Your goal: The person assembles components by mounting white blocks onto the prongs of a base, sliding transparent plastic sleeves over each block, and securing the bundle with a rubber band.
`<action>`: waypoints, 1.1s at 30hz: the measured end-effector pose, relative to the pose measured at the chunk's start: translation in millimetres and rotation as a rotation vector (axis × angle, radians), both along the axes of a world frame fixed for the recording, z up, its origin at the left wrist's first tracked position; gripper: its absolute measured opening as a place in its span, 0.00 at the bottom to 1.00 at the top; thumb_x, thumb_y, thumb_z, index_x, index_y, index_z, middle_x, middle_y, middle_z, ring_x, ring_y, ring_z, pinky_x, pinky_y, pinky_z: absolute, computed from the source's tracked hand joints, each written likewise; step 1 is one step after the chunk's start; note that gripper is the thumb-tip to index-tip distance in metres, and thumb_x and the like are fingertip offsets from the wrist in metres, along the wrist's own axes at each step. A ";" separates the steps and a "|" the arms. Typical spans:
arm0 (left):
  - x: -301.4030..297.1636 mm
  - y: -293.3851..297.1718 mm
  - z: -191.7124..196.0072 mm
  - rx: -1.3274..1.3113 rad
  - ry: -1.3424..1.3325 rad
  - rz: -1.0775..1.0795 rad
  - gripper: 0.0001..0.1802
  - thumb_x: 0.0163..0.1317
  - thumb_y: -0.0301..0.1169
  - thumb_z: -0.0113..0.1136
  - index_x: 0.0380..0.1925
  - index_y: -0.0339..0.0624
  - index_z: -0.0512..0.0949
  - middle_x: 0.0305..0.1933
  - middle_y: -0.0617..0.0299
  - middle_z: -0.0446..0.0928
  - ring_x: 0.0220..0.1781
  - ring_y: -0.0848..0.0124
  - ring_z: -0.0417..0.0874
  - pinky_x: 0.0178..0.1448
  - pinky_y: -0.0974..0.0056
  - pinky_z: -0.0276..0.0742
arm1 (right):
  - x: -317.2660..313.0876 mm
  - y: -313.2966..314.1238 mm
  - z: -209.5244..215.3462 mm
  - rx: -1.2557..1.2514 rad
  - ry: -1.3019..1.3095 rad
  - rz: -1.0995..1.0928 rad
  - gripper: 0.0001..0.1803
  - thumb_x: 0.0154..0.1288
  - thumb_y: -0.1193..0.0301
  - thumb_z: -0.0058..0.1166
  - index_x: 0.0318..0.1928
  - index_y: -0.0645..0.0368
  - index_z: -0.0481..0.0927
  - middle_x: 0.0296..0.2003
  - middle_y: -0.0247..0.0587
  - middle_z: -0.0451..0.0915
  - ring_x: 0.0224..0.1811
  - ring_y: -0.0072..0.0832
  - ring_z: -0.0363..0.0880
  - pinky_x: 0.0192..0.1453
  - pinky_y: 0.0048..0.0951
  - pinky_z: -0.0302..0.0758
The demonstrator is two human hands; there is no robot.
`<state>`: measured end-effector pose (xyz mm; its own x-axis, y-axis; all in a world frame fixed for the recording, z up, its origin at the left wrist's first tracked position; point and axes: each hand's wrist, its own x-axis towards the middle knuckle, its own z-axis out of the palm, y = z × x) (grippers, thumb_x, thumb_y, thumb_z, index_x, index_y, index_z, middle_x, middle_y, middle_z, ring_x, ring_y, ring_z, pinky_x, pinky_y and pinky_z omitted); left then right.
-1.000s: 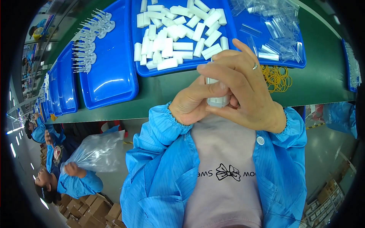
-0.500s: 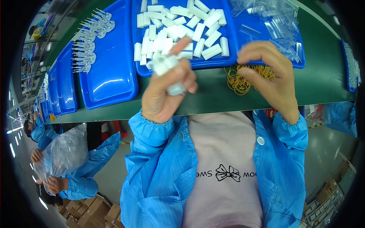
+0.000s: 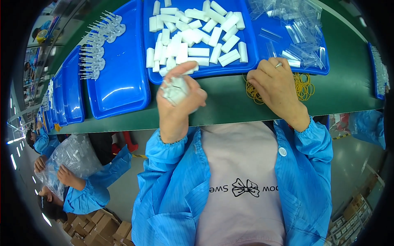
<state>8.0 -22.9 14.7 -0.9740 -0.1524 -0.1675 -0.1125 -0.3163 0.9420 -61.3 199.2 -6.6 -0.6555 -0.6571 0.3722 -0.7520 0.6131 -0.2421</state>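
Note:
My left hand (image 3: 179, 112) is closed round a small bundle of white and clear pieces (image 3: 175, 91), its index finger pointing out past it. The bundle is blurred, so its parts cannot be told singly. Over a pile of yellow rubber bands (image 3: 304, 87) at the table's front part lies my right hand (image 3: 278, 88), fingers bent and pressed together. Its fingertips reach the left side of the pile; whatever they pinch is hidden. Just beyond my left hand, a blue tray (image 3: 251, 61) holds many white blocks (image 3: 199, 52).
Clear plastic pieces (image 3: 301, 39) fill a blue tray at the right. To the left, another blue tray (image 3: 119, 92) carries clear pieces with thin prongs (image 3: 93, 53). The green table (image 3: 223, 96) ends just before my body. At lower left a co-worker handles a clear bag (image 3: 78, 153).
My right hand has come down and left onto the rubber bands, its fingers closing from a wide curve. My left hand has turned and moved slightly lower with the bundle.

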 end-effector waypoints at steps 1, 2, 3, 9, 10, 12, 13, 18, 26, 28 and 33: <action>1.8 4.3 -0.3 0.015 -0.017 -0.027 0.27 0.47 0.20 0.62 0.51 0.32 0.71 0.26 0.66 0.73 0.25 0.77 0.73 0.31 0.73 0.70 | -0.3 0.5 1.3 -0.031 -0.008 -0.009 0.03 0.48 0.73 0.54 0.27 0.53 0.77 0.28 0.34 0.67 0.36 0.31 0.69 0.47 0.35 0.64; 1.6 7.6 -1.1 0.015 -0.017 -0.024 0.27 0.47 0.20 0.62 0.51 0.32 0.71 0.26 0.66 0.73 0.25 0.77 0.73 0.31 0.73 0.70 | -1.2 1.3 2.5 -0.031 -0.007 -0.006 0.03 0.48 0.73 0.54 0.27 0.53 0.77 0.28 0.34 0.67 0.36 0.31 0.69 0.47 0.35 0.64; 0.6 10.9 -1.5 0.041 -0.049 -0.064 0.27 0.47 0.19 0.62 0.51 0.32 0.71 0.26 0.66 0.73 0.25 0.77 0.73 0.30 0.73 0.70 | -1.7 3.2 4.5 -0.018 -0.002 0.037 0.03 0.48 0.73 0.54 0.27 0.53 0.77 0.28 0.34 0.67 0.36 0.31 0.69 0.47 0.35 0.64; -1.9 19.2 -1.6 0.113 -0.088 -0.128 0.25 0.47 0.19 0.62 0.49 0.33 0.71 0.27 0.64 0.75 0.26 0.77 0.74 0.31 0.74 0.70 | -0.5 0.9 -3.7 0.054 -0.001 0.083 0.06 0.49 0.73 0.55 0.30 0.52 0.77 0.28 0.33 0.67 0.35 0.31 0.70 0.46 0.35 0.63; -1.8 19.5 -3.1 0.074 -0.109 -0.152 0.26 0.46 0.21 0.61 0.50 0.34 0.70 0.28 0.62 0.75 0.27 0.75 0.74 0.32 0.71 0.71 | -0.9 0.4 -3.7 0.008 0.003 0.051 0.05 0.50 0.73 0.55 0.31 0.52 0.77 0.28 0.34 0.67 0.35 0.31 0.70 0.46 0.35 0.63; -1.3 21.2 -7.3 0.036 -0.129 -0.176 0.27 0.46 0.24 0.60 0.50 0.34 0.70 0.30 0.59 0.75 0.28 0.73 0.74 0.33 0.69 0.72 | -2.5 0.1 -0.7 -0.074 -0.034 0.020 0.04 0.52 0.74 0.55 0.31 0.53 0.76 0.29 0.34 0.68 0.35 0.32 0.70 0.45 0.34 0.63; -1.0 23.0 -10.1 0.032 -0.131 -0.178 0.25 0.47 0.22 0.60 0.49 0.35 0.70 0.33 0.59 0.76 0.29 0.74 0.74 0.34 0.70 0.72 | -3.3 0.2 1.7 -0.156 -0.074 -0.013 0.04 0.54 0.74 0.55 0.31 0.53 0.75 0.30 0.35 0.68 0.35 0.32 0.70 0.44 0.34 0.63; -9.9 41.0 -19.9 -0.194 0.025 -0.129 0.21 0.49 0.18 0.60 0.46 0.36 0.72 0.41 0.58 0.78 0.33 0.79 0.75 0.38 0.74 0.72 | 2.3 -8.1 20.6 -0.268 -0.236 -0.044 0.03 0.56 0.75 0.54 0.30 0.55 0.74 0.31 0.36 0.70 0.34 0.34 0.70 0.43 0.33 0.62; -17.9 29.3 -8.2 0.631 -0.113 -0.409 0.33 0.46 0.20 0.66 0.56 0.41 0.68 0.31 0.65 0.75 0.31 0.80 0.74 0.35 0.72 0.71 | 3.0 -2.1 23.3 -1.218 -1.307 0.125 0.04 0.67 0.72 0.46 0.39 0.57 0.69 0.28 0.32 0.70 0.31 0.26 0.69 0.39 0.28 0.66; -19.2 26.3 -1.3 0.937 -0.079 -0.516 0.37 0.45 0.21 0.67 0.59 0.42 0.65 0.29 0.66 0.73 0.30 0.80 0.73 0.34 0.72 0.71 | -9.3 9.1 26.8 -1.661 -1.820 0.422 0.07 0.70 0.69 0.44 0.43 0.58 0.66 0.30 0.33 0.71 0.29 0.19 0.68 0.40 0.24 0.69; -19.5 46.9 -4.3 -0.475 0.148 -0.482 0.46 0.43 0.23 0.67 0.65 0.43 0.57 0.25 0.66 0.74 0.26 0.74 0.75 0.33 0.69 0.71 | -17.0 3.2 49.2 -1.369 -1.527 0.191 0.16 0.67 0.69 0.47 0.52 0.61 0.66 0.42 0.38 0.78 0.26 0.20 0.70 0.39 0.29 0.72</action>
<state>-11.5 24.0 10.5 -0.9588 0.2795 -0.0498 0.0036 0.1873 0.9823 -78.3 202.4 42.6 -0.8171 -0.5698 -0.0876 0.4391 -0.5166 -0.7351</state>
